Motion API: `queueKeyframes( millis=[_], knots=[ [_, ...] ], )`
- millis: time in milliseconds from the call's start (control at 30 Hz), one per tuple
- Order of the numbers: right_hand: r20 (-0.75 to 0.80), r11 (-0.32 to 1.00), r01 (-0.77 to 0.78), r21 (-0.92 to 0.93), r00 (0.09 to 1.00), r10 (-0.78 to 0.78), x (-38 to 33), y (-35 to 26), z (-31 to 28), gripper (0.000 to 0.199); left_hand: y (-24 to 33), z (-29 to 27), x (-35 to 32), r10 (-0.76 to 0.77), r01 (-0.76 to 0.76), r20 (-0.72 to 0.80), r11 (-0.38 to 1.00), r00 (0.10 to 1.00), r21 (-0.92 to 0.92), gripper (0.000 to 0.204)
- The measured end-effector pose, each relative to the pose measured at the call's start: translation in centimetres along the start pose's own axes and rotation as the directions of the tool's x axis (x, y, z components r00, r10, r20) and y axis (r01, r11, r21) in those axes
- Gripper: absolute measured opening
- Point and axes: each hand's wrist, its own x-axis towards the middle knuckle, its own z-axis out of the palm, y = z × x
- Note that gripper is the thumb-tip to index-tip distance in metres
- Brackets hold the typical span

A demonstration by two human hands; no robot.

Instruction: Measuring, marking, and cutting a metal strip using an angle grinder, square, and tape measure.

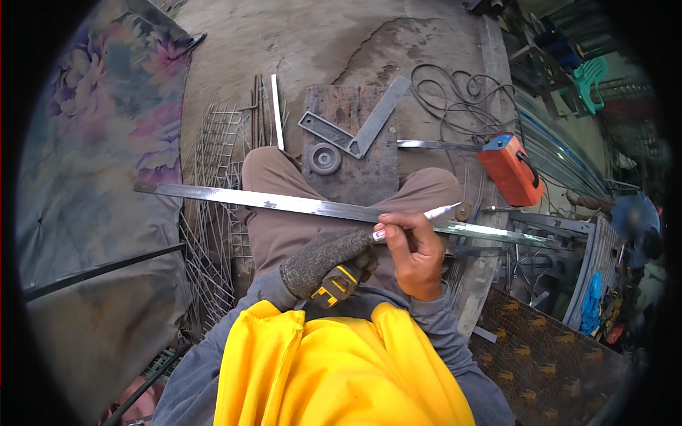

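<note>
A long flat metal bar [298, 204] lies across my lap, from the far left to the right past my knee. My left hand [316, 263], in a dark grey glove, is closed around a yellow and black tape measure [335, 285] just on the near side of the bar. My bare right hand [418, 259] pinches a white marker pen [437, 212] between thumb and fingers, its tip pointing right, above the bar. The palm side of the gloved hand is partly hidden.
Ahead, a wooden board [341, 103] carries a metal try square [380, 117] and a round disc [325, 158]. To the right stand an orange machine [510, 169] and a coiled black cable [455, 92]. Wire mesh [213, 153] and a flowered cloth [106, 106] are left.
</note>
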Motion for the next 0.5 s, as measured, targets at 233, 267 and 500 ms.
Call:
queueKeyframes(
  millis=[233, 267, 500],
  knots=[
    [0.148, 0.978, 0.077, -0.192, 0.988, -0.049, 1.2, -0.6, -2.6, 0.044, -0.2, -0.5, 0.8, 0.201, -0.178, -0.007, 0.883, 0.980, 0.435, 0.044],
    [0.068, 0.949, 0.087, -0.302, 0.995, -0.070, 1.2, 0.1, -2.5, 0.040, -0.4, -0.8, 0.9, 0.115, -0.083, -0.099, 0.956, 0.988, 0.282, 0.040],
    [-0.186, 0.969, -0.017, -0.247, 0.982, -0.030, 0.7, 0.9, -0.6, 0.042, 0.2, 1.5, 0.9, 0.044, -0.205, -0.382, 0.897, 0.923, -0.392, 0.030]
  ],
)
